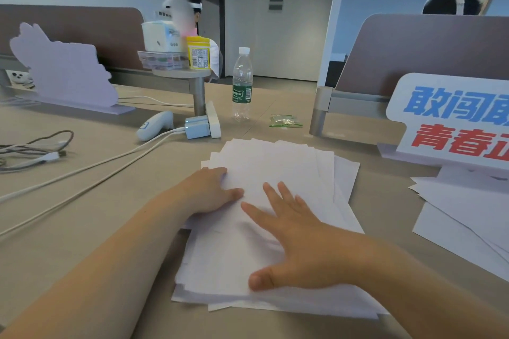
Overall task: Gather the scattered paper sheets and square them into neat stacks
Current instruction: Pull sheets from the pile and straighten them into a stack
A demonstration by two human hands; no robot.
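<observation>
A loose pile of white paper sheets (264, 228) lies on the counter (82, 242) in the near centre, its edges fanned and skewed so that corners jut out at the far end and along the near left side. It is judged that the gathering step is in hand and that squaring has not yet been reached.

The left hand (209, 192) is laid at the pile's left edge, its fingers (234, 192) held together and curled onto the top sheet. The right hand (292, 245) is pressed flat on the middle of the pile, its fingers (275, 198) spread wide and the thumb set near the near edge. Nothing is pinched by either hand.

The next move is likely to call for the edges to be drawn inward from both sides, then the pile lifted and tapped on the counter. The sheets appear thin, smooth and slippery; sliding is to be expected.

A second scatter of sheets (468, 220) is seen at the right, partly under a printed sign (451, 121). Farther off, a clear plastic bottle (242, 85) stands upright, and white cables (91, 165) trail across the matte beige counter at the left.
</observation>
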